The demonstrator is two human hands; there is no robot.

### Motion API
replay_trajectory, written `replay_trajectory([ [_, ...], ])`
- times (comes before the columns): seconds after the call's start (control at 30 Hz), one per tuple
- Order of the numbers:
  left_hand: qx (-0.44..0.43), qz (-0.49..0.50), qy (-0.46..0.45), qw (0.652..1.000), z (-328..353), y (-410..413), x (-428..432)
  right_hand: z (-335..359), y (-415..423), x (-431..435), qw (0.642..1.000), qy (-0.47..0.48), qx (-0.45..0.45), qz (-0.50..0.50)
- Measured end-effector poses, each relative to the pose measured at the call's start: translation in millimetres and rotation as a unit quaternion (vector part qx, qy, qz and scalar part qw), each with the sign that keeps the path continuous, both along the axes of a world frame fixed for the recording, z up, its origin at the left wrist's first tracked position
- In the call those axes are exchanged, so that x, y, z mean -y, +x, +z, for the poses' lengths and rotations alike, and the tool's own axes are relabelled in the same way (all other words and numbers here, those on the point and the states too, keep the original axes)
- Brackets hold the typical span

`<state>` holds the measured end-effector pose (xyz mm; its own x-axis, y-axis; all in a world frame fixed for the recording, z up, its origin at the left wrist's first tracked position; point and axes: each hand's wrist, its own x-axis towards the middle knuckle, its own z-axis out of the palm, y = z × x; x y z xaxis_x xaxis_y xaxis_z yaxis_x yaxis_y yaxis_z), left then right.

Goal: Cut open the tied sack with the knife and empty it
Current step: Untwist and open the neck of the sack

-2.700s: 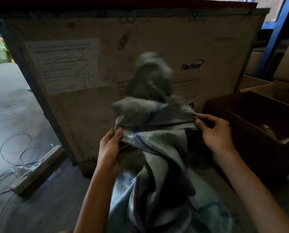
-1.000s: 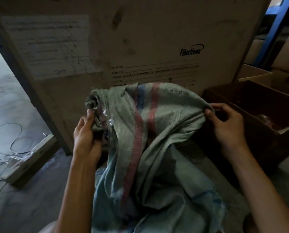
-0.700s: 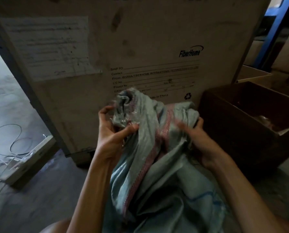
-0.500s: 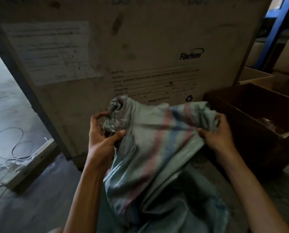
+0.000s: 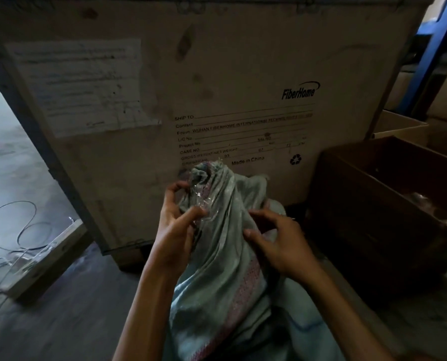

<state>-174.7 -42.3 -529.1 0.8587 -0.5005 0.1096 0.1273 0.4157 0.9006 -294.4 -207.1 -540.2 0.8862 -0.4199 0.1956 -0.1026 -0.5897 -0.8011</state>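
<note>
Left hand (image 5: pixel 175 230) pinches the sack (image 5: pixel 225 269) near its bunched neck, thumb and fingers closed on cloth and what may be clear film, though the dim light makes that hard to tell. Right hand (image 5: pixel 277 241), at 3 o'clock of the neck, presses half-curled fingers against the cloth without a full grip. No knife is in view. The sack hangs limp from centre down to 6 o'clock, so it looks already emptied; the step in hand seems to be gathering it up. Next would be folding or setting it aside. Beyond stands a crate (image 5: pixel 243 74), with a box (image 5: pixel 373 204) at 3 o'clock.
</note>
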Motion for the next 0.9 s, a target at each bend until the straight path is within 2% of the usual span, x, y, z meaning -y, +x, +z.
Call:
replay_trajectory([
  [0.07, 0.042, 0.058, 0.062, 0.995, 2, -6, 1, -9, 5, 5, 0.999, -0.011, 0.02, -0.033],
  [0.13, 0.081, 0.18, 0.137, 0.971, 3, -2, -4, -14, 4, 28, 0.986, -0.053, 0.029, -0.157],
  [0.2, 0.048, 0.24, 0.134, 0.96, 2, 9, -17, -10, -5, 59, 0.954, -0.076, 0.001, -0.291],
  [0.23, 0.031, 0.233, 0.128, 0.964, 0, 13, -23, -5, -11, 70, 0.946, -0.046, -0.004, -0.321],
  [0.3, 0.025, 0.197, 0.145, 0.969, -4, 17, -27, -4, -19, 77, 0.95, 0.021, 0.006, -0.311],
  [0.4, 0.007, 0.143, 0.154, 0.978, -10, 16, -18, -5, -18, 63, 0.971, 0.047, 0.025, -0.234],
  [0.47, -0.029, 0.138, 0.129, 0.982, -11, 16, -11, 0, -14, 52, 0.97, 0.167, 0.041, -0.174],
  [0.53, -0.068, 0.131, 0.118, 0.982, -6, 16, -7, 6, -9, 45, 0.947, 0.293, 0.038, -0.126],
  [0.57, -0.09, 0.118, 0.123, 0.981, -6, 15, -4, 5, -6, 42, 0.942, 0.316, 0.027, -0.107],
  [0.63, -0.101, 0.087, 0.14, 0.981, -3, 9, 3, -2, -3, 32, 0.958, 0.28, 0.013, -0.056],
  [0.7, -0.032, 0.077, 0.186, 0.979, -5, 3, 7, -13, 1, 24, 0.98, 0.192, 0.007, -0.047],
  [0.8, 0.097, 0.129, 0.294, 0.942, -7, 0, 1, -22, 5, 37, 0.991, 0.04, 0.019, -0.129],
  [0.9, 0.098, 0.239, 0.326, 0.909, -15, 8, -2, -19, -1, 57, 0.963, -0.062, 0.001, -0.263],
])
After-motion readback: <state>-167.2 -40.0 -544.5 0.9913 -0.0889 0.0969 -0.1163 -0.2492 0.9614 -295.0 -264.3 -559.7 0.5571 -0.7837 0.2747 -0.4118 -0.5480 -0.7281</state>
